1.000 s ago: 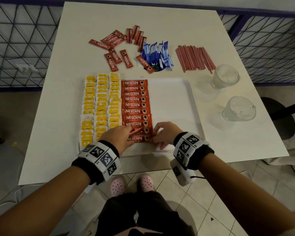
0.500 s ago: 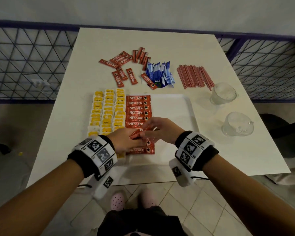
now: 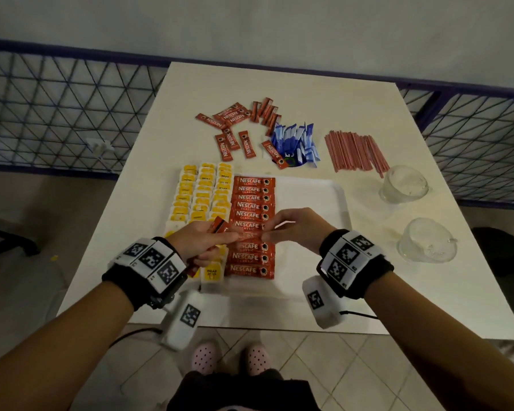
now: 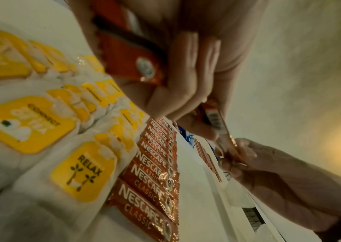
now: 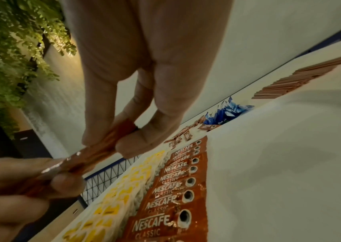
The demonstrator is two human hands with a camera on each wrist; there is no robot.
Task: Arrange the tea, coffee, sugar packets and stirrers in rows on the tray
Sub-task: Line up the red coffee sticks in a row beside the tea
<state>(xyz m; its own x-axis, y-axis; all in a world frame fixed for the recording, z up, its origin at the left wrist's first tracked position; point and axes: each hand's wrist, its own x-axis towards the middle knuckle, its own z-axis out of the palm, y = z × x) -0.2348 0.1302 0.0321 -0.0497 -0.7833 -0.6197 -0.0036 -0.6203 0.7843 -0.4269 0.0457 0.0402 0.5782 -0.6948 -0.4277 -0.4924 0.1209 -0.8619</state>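
White and square-cornered, the surface [image 3: 353,114] is seen from the head view against a pale wall and blue wire railing, with a white tray [image 3: 309,200] lying on its near half. On the tray's left part, yellow tea bags [image 3: 204,191] are laid in columns, and just right of them a column of Nescafé Classic coffee sachets [image 3: 251,206] is stacked edge to edge; the tray's right part is bare. Beyond the tray's far edge, loose coffee sachets [image 3: 230,129], a cluster of blue sugar packets [image 3: 297,137] and a bundle of red stirrers [image 3: 353,152] are spread. To the right of the tray, two clear glass cups [image 3: 404,185] are set.

Above the coffee column, one coffee sachet [image 3: 250,234] is held between both hands: its left end is pinched by the left hand [image 3: 202,241], its right end by the right hand [image 3: 297,229].

Only in the left wrist view is it shown that further sachets [image 4: 128,54] are tucked in the left hand's [image 4: 186,65] palm, and that tea bag labels read "RELAX" and "CONNECT". The right wrist view alone shows the sachet [image 5: 95,155] pinched between thumb and fingertips [image 5: 140,144] of the right hand [image 5: 144,81], and green foliage [image 5: 10,49] hanging on a wall behind.
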